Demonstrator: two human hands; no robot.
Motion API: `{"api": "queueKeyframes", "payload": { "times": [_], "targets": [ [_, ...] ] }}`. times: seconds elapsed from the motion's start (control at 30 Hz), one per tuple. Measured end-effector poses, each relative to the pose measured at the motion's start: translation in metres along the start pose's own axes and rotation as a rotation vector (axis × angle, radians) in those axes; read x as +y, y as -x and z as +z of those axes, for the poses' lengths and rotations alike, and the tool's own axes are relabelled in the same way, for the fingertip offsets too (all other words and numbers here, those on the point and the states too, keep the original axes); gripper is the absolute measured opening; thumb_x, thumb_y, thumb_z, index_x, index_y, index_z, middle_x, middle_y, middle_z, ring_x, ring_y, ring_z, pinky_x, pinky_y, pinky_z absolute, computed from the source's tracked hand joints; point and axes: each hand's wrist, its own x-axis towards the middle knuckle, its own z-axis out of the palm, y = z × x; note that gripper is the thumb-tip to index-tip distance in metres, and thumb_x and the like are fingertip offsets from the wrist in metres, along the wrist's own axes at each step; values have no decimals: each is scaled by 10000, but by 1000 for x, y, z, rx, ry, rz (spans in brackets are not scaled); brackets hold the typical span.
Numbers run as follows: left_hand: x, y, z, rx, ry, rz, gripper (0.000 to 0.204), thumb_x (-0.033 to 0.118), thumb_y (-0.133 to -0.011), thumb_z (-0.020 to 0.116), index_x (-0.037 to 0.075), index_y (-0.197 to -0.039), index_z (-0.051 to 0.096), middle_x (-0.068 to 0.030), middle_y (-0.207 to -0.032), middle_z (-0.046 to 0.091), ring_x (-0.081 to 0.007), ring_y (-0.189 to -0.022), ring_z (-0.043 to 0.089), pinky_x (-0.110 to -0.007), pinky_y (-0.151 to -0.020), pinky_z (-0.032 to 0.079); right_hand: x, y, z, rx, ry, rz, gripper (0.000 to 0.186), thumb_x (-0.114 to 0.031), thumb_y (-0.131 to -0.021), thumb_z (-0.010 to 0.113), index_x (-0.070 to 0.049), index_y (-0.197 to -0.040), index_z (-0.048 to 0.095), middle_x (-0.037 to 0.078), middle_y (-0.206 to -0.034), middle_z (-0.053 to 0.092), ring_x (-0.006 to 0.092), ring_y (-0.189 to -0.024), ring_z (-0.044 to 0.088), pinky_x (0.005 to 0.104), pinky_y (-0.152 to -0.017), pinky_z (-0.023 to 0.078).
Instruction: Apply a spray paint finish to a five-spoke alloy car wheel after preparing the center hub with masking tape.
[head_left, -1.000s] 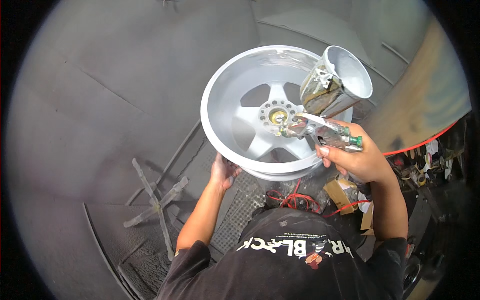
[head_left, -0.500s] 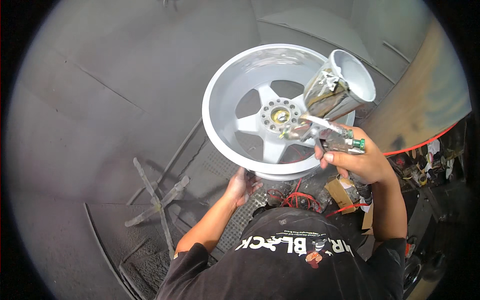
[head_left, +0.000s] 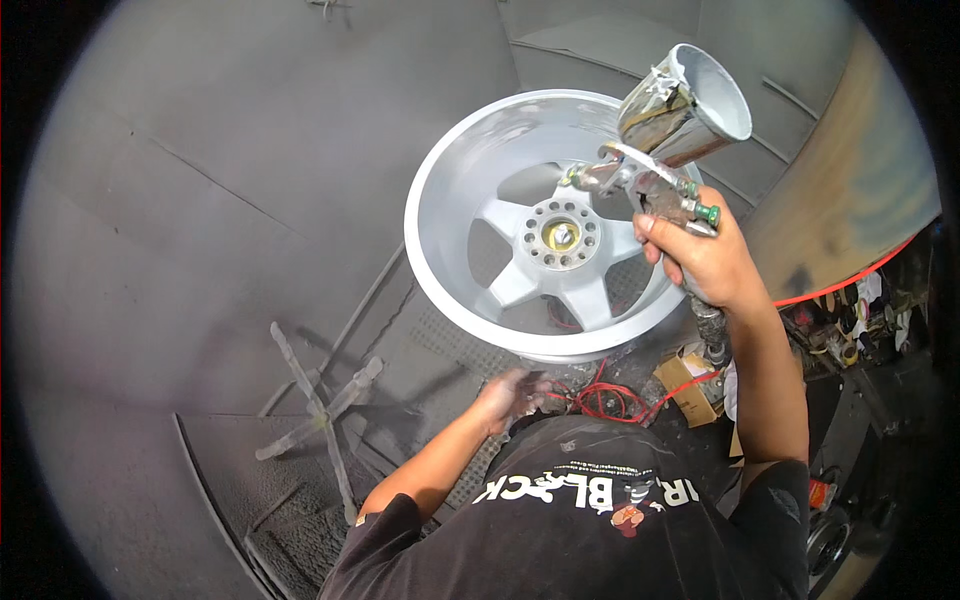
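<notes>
A pale silver-grey car wheel [head_left: 516, 284] sits in front of me, its five-spoke centre and open barrel facing up. My right hand [head_left: 702, 255] grips a spray gun [head_left: 655, 187] over the wheel's right side. The gun's nozzle points left across the barrel, above the spokes. On top of the gun, a paint-smeared metal cup [head_left: 668, 118] tilts to the right, pale inside. Just below the near rim is my left hand [head_left: 513, 396], apart from the wheel and holding nothing visible. Its fingers are extended and slightly blurred.
A large curved drum-like surface with a red lower edge [head_left: 850, 275] stands at the right. A red hose [head_left: 605, 400] coils under the wheel beside a cardboard box [head_left: 688, 385]. At the left is a grey cross-shaped stand [head_left: 322, 415]. Grey sheeting [head_left: 220, 180] lines the surroundings.
The wheel has turned, so its spokes lie at different angles. My right hand has raised the spray gun toward the far side. My left hand has come off the near rim.
</notes>
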Motion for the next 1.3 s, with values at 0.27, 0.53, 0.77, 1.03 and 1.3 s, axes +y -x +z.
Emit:
{"api": "queueKeyframes", "payload": {
  "times": [0.27, 0.53, 0.77, 1.03, 1.3],
  "targets": [
    [43, -9, -44, 236, 273, 368, 407, 225, -990, 445, -5, -1318, 519, -129, -1319, 565, -254, -1133, 584, -385, -982, 463, 14, -8, -2, 271, 83, -183, 166, -140, -927, 663, -25, -1042, 630, -6, -660, 591, 55, -482, 485, 238, -431, 375],
    [56, -2, -34, 276, 245, 322, 364, 267, -1042, 389, 50, -1302, 523, -87, -1283, 579, -223, -1136, 570, -361, -940, 489, -14, 31, 15, -115, -15, 64, 307, -161, -924, 670, -2, -1183, 630, -7, -685, 609, 46, -510, 499, 217, -454, 391],
    [20, -12, 3, 238, 262, 280, 323, 222, -1033, 429, 68, -1298, 534, -74, -1257, 576, -221, -1125, 529, -388, -907, 473, 1, 33, 26, -126, -46, 10, 289, -151, -928, 663, 19, -1156, 611, 16, -797, 634, 49, -583, 554, 211, -439, 414],
    [-14, -8, 30, 19, 131, 142, 405, -8, -873, 456, -17, -1277, 494, -147, -1283, 572, -277, -1245, 536, -405, -1005, 465, 2, 20, 13, -14, -5, 45, 288, -135, -927, 662, -14, -1187, 632, -16, -799, 620, 60, -649, 578, 236, -555, 458],
    [8, -13, -35, 96, 116, 262, 322, 18, -809, 483, -42, -1110, 582, -127, -1082, 624, -243, -942, 573, -381, -910, 463, 10, 23, -7, 229, 125, -15, 394, -123, -938, 641, 18, -1303, 588, -27, -792, 572, 71, -672, 527, 252, -633, 458]
  ]
}}
